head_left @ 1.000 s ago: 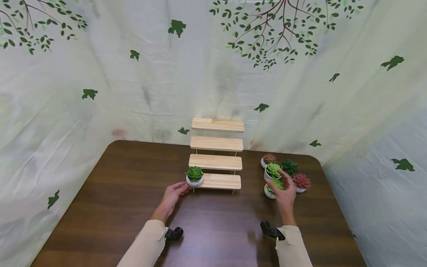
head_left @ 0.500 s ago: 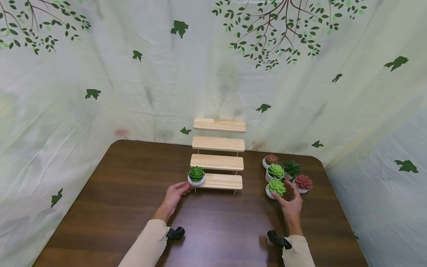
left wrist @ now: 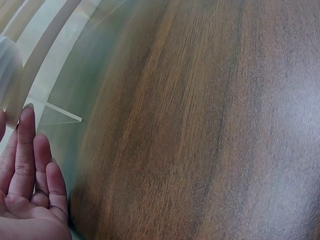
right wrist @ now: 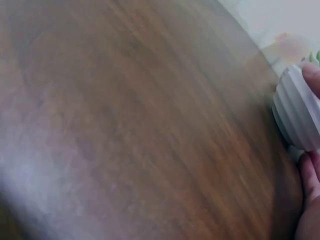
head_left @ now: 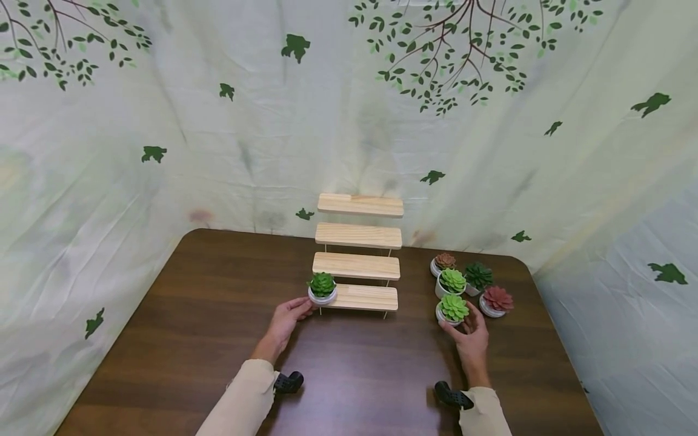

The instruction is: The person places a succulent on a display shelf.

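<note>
In the head view my left hand holds the lower left side of a small potted succulent, dark green in a white pot, at the left end of the lowest step of a wooden tiered shelf. The left wrist view shows the hand's fingers nearly straight and the white pot cut off by the edge. My right hand grips a light green potted succulent, nearest of the group on the right. In the right wrist view, the thumb lies on the ribbed white pot, fingers below.
Behind the right hand stand other potted succulents: a light green one, a brown one, a dark green one and a red one. A leaf-printed curtain hangs behind the brown table.
My right hand has come down from above the group and closed round the front light green succulent. The left hand has stayed at its pot. The head view has shifted slightly.
</note>
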Motion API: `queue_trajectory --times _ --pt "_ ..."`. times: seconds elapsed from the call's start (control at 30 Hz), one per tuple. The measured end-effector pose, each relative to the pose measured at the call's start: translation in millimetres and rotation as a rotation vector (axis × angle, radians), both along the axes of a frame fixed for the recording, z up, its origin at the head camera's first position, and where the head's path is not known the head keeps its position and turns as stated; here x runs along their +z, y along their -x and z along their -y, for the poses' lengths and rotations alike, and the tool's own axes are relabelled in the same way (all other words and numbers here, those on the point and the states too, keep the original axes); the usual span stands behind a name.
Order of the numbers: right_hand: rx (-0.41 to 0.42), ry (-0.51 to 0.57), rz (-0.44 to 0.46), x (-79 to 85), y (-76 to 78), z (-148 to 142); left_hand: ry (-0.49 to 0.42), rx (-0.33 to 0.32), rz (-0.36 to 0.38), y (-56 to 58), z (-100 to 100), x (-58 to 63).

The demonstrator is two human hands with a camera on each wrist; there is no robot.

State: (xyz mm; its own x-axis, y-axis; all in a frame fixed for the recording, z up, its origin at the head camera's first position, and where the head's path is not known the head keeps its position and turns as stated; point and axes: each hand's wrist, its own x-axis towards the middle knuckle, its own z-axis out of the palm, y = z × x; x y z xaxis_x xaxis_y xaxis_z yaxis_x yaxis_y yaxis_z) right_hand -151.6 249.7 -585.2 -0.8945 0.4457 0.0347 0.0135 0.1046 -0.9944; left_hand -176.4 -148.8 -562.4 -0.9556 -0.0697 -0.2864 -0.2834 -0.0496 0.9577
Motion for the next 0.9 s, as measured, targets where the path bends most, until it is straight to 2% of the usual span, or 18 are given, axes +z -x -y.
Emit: queue_trajectory --times 0.37,0.9 --pt "-0.012 -0.072 0.084 -1.6 3.1 0.5 0.01 0.006 -0.006 1.5 -0.6 -3.2" --pt "0.002 -0.087 0.109 -1.5 -2.7 4.1 0.002 0.002 -0.008 1.2 -0.2 -2.5"
